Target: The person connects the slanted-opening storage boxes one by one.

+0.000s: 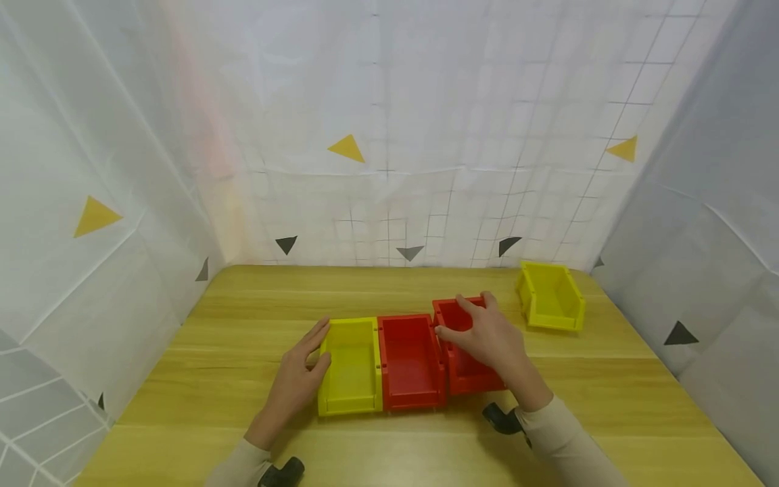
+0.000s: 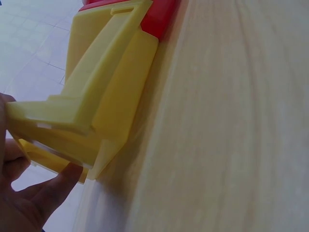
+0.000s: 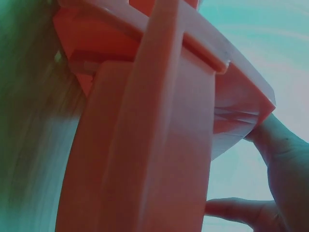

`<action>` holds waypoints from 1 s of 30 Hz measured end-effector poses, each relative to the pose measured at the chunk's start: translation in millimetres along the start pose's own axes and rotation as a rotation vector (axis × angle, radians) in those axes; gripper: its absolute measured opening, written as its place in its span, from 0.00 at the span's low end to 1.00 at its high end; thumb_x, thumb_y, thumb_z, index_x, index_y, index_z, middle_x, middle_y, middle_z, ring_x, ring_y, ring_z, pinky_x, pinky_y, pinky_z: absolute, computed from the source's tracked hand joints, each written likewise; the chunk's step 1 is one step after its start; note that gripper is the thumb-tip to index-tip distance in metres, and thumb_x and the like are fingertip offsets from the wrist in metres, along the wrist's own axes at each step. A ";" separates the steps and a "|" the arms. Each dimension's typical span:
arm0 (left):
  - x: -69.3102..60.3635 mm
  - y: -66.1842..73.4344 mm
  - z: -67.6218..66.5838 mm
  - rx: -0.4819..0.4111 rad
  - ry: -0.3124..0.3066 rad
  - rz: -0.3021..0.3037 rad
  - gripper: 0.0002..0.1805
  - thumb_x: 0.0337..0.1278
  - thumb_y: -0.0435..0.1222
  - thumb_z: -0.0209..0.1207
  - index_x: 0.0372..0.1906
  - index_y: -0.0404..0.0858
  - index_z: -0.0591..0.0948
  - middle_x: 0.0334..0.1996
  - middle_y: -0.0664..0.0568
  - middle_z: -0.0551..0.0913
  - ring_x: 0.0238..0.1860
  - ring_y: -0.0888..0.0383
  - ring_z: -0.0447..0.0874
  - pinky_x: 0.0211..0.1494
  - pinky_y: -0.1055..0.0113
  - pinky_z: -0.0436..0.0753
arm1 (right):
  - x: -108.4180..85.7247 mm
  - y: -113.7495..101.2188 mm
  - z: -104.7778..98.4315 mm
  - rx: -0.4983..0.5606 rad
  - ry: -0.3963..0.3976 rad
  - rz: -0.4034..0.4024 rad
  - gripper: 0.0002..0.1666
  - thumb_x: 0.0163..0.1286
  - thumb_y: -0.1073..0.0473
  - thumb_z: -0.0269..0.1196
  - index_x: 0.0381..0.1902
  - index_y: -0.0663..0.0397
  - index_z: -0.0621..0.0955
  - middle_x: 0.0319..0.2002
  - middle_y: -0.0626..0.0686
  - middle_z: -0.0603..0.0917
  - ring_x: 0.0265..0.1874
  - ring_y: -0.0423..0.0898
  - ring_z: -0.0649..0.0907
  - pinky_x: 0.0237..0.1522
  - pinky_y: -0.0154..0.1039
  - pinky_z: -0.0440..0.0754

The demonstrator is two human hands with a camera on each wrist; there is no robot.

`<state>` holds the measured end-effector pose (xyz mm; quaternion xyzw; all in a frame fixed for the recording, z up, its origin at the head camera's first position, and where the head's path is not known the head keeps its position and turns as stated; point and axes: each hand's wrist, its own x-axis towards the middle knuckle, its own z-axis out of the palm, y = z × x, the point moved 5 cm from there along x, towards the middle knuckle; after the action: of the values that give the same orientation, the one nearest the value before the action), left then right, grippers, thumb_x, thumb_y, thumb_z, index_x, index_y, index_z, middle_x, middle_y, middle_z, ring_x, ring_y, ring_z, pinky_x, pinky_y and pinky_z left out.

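A yellow bin [image 1: 349,368], a red bin [image 1: 410,358] and a second red bin [image 1: 471,375] stand in a row in the head view. My left hand [image 1: 297,379] lies along the yellow bin's left side, its fingers fairly straight and the thumb touching the rim. In the left wrist view, the thumb [image 2: 63,186] meets the yellow bin near its lower corner. My right hand [image 1: 493,335] reaches over the right red bin and grips it, thumb at its left rim and fingers at its back rim. That bin sits slightly skewed beside the middle one.
Another yellow bin [image 1: 554,297] stands apart at the back right of the wooden table [image 1: 243,304]. White sheeting [image 1: 316,210] with yellow and dark triangles rises behind the table and along both sides.
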<state>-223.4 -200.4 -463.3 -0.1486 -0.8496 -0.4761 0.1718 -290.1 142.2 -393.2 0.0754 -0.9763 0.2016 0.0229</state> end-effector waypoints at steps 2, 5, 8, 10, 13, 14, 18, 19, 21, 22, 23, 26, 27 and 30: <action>0.2 0.3 0.0 0.007 0.003 0.007 0.30 0.72 0.27 0.58 0.76 0.32 0.70 0.78 0.58 0.64 0.75 0.49 0.65 0.55 0.52 0.83 | 0.3 0.3 0.0 0.002 -0.003 -0.003 0.56 0.61 0.25 0.67 0.79 0.50 0.70 0.74 0.71 0.59 0.52 0.68 0.79 0.36 0.53 0.86; 0.5 0.2 0.5 0.018 0.004 0.015 0.30 0.72 0.28 0.58 0.76 0.32 0.70 0.78 0.57 0.64 0.74 0.49 0.65 0.53 0.54 0.84 | 0.3 1.2 0.4 0.004 -0.007 -0.004 0.57 0.61 0.24 0.66 0.79 0.50 0.70 0.75 0.72 0.58 0.54 0.69 0.79 0.37 0.54 0.86; 0.7 0.2 0.9 0.027 0.004 0.019 0.30 0.72 0.28 0.58 0.76 0.32 0.70 0.78 0.57 0.63 0.74 0.49 0.65 0.53 0.55 0.83 | 0.1 2.2 1.2 0.009 -0.009 -0.006 0.57 0.61 0.24 0.66 0.78 0.50 0.71 0.75 0.72 0.58 0.55 0.70 0.79 0.37 0.55 0.86; 0.9 0.9 0.8 0.023 0.005 0.019 0.30 0.72 0.27 0.58 0.76 0.32 0.70 0.78 0.57 0.64 0.74 0.49 0.65 0.52 0.54 0.84 | 0.1 2.7 1.5 0.012 -0.008 -0.007 0.57 0.61 0.24 0.66 0.78 0.50 0.71 0.75 0.72 0.58 0.55 0.71 0.78 0.38 0.55 0.86; 1.5 2.1 0.7 0.018 0.005 0.018 0.30 0.72 0.27 0.58 0.76 0.32 0.70 0.78 0.57 0.64 0.74 0.49 0.65 0.52 0.54 0.84 | 0.2 2.9 1.5 0.014 -0.006 -0.009 0.56 0.62 0.24 0.66 0.78 0.50 0.70 0.75 0.72 0.58 0.56 0.71 0.79 0.37 0.54 0.86; 1.6 2.5 0.6 0.017 0.005 0.017 0.30 0.72 0.27 0.58 0.76 0.32 0.70 0.78 0.57 0.64 0.74 0.49 0.65 0.52 0.54 0.84 | 0.3 2.9 1.4 0.014 -0.005 -0.009 0.56 0.62 0.24 0.66 0.78 0.50 0.70 0.75 0.72 0.58 0.56 0.71 0.79 0.37 0.54 0.86; 1.5 3.5 0.1 0.021 0.003 0.013 0.30 0.72 0.27 0.58 0.76 0.32 0.70 0.78 0.58 0.64 0.75 0.49 0.65 0.50 0.58 0.83 | 0.1 2.7 1.8 0.013 -0.006 -0.009 0.56 0.62 0.24 0.66 0.78 0.51 0.71 0.75 0.73 0.58 0.56 0.71 0.79 0.36 0.53 0.86; 1.2 3.4 0.0 0.023 0.003 0.012 0.30 0.72 0.27 0.58 0.76 0.32 0.70 0.78 0.57 0.64 0.75 0.49 0.64 0.50 0.59 0.83 | -0.1 2.6 1.9 0.011 -0.006 -0.009 0.57 0.61 0.24 0.66 0.78 0.51 0.71 0.75 0.73 0.58 0.56 0.71 0.79 0.36 0.53 0.86; 0.8 3.3 -0.2 0.028 0.004 0.011 0.30 0.72 0.27 0.58 0.76 0.32 0.70 0.78 0.57 0.64 0.75 0.49 0.64 0.49 0.60 0.83 | -0.2 2.6 2.6 0.010 -0.006 -0.010 0.57 0.61 0.24 0.66 0.78 0.51 0.71 0.75 0.73 0.58 0.55 0.71 0.79 0.34 0.51 0.86; 0.7 3.4 -0.3 0.030 0.005 0.012 0.30 0.72 0.27 0.58 0.76 0.32 0.70 0.78 0.57 0.64 0.75 0.49 0.64 0.51 0.58 0.83 | -0.2 2.5 3.0 0.009 -0.005 -0.010 0.57 0.61 0.24 0.66 0.78 0.51 0.71 0.75 0.73 0.58 0.55 0.71 0.79 0.33 0.50 0.85; 0.5 3.4 -0.3 0.030 0.005 0.011 0.30 0.72 0.27 0.58 0.76 0.32 0.69 0.78 0.57 0.64 0.75 0.49 0.64 0.52 0.57 0.83 | -0.2 2.5 3.4 0.007 -0.004 -0.010 0.57 0.61 0.24 0.66 0.78 0.50 0.71 0.75 0.73 0.58 0.55 0.71 0.79 0.33 0.49 0.85; 0.0 3.4 -0.4 0.027 0.006 0.014 0.30 0.71 0.27 0.58 0.76 0.31 0.69 0.78 0.56 0.64 0.76 0.48 0.63 0.55 0.50 0.83 | -0.2 2.5 4.9 0.008 -0.005 -0.006 0.57 0.61 0.24 0.66 0.78 0.50 0.71 0.75 0.72 0.58 0.54 0.70 0.80 0.31 0.48 0.85; -0.2 3.4 -0.5 0.027 0.007 0.014 0.30 0.71 0.26 0.58 0.76 0.31 0.69 0.78 0.56 0.64 0.76 0.48 0.63 0.56 0.48 0.82 | -0.2 2.6 5.4 0.010 -0.006 -0.004 0.57 0.61 0.24 0.66 0.78 0.50 0.71 0.75 0.72 0.58 0.54 0.70 0.80 0.32 0.48 0.85; 0.0 3.9 -0.4 0.024 0.006 0.014 0.30 0.71 0.27 0.57 0.76 0.31 0.69 0.78 0.55 0.64 0.75 0.48 0.63 0.55 0.48 0.83 | 0.0 3.2 6.0 0.013 -0.009 0.000 0.57 0.61 0.24 0.66 0.79 0.49 0.70 0.75 0.73 0.58 0.53 0.70 0.80 0.32 0.49 0.85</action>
<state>-221.7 -198.8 -460.1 -0.1510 -0.8536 -0.4652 0.1796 -290.7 142.7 -400.0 0.0766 -0.9751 0.2075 0.0181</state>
